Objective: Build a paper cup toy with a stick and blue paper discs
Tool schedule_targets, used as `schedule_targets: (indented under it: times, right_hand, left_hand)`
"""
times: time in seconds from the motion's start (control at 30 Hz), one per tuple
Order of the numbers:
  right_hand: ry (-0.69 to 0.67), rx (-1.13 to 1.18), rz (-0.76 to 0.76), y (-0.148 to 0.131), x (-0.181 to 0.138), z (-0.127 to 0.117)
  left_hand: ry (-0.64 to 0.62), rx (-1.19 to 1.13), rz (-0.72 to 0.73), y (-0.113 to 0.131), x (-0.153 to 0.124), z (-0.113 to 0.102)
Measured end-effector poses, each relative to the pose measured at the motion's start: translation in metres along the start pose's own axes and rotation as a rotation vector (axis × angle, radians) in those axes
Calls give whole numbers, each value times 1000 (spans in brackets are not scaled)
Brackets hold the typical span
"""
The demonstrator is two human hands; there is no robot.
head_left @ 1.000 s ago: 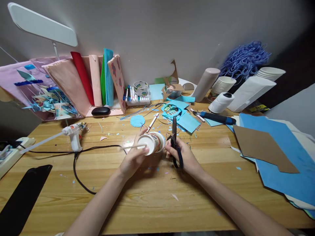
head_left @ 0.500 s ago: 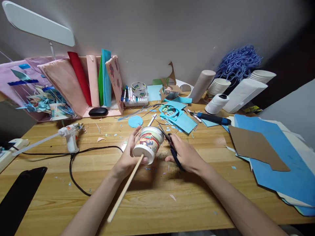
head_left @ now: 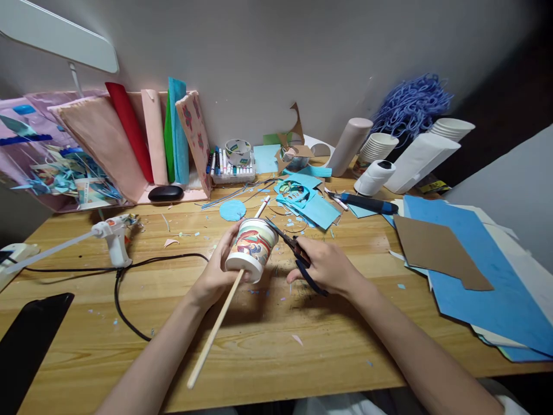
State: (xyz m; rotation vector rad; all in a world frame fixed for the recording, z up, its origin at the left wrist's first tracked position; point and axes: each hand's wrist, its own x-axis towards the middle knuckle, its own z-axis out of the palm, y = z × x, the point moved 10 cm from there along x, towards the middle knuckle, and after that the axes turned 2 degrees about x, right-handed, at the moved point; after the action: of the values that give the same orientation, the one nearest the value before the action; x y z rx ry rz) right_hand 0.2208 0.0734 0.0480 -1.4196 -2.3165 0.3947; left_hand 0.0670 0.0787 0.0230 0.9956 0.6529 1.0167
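Observation:
My left hand (head_left: 216, 266) is wrapped round a paper cup (head_left: 253, 242) printed with a colourful picture, tilted with its white base towards me. A wooden stick (head_left: 216, 328) comes out of the base and slants down to the left. In my right hand (head_left: 326, 266) is a pair of dark-handled scissors (head_left: 298, 251), fingers in the loops. Their blades reach to the far rim of the cup; whether they touch it I cannot tell. Just beyond the cup lies a round piece of light blue paper (head_left: 232, 210).
Left are a hot glue gun (head_left: 116, 245) with its cable and a black phone-like slab (head_left: 37, 340). Blue paper scraps (head_left: 317, 210) and a utility knife (head_left: 367, 203) lie behind. Paper sheets and cardboard (head_left: 438, 251) cover the right; stacked paper cups (head_left: 380, 147) stand at the back.
The view has shifted slightly, so everything appears a little to the left. My right hand has turned the scissors a bit, with the blades more along the cup's rim. Both grips are unchanged.

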Motion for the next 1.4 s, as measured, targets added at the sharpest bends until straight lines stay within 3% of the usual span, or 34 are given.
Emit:
schedule_targets:
  times: [0.23, 0.4, 0.57, 0.83, 1.0, 1.17, 1.4]
  right_hand:
    - [-6, 51, 18, 3, 1, -1]
    - [-81, 14, -10, -4, 0, 9]
    - [-21, -92, 23, -2, 0, 2]
    - [-32, -178, 41, -3, 0, 4]
    - [-68, -155, 11, -6, 1, 8]
    - [-25, -169, 30, -6, 0, 7]
    - [60, -218, 23, -6, -1, -2]
  left_hand:
    - [20, 93, 48, 13, 0, -5]
    - [-83, 216, 143, 19, 2, 7]
    - [-90, 243, 132, 24, 1, 10]
    - [-16, 167, 50, 18, -1, -7]
    - [-93, 282, 106, 27, 0, 3]
    - [-120, 335, 145, 38, 0, 7]
    - [-81, 278, 91, 40, -3, -1]
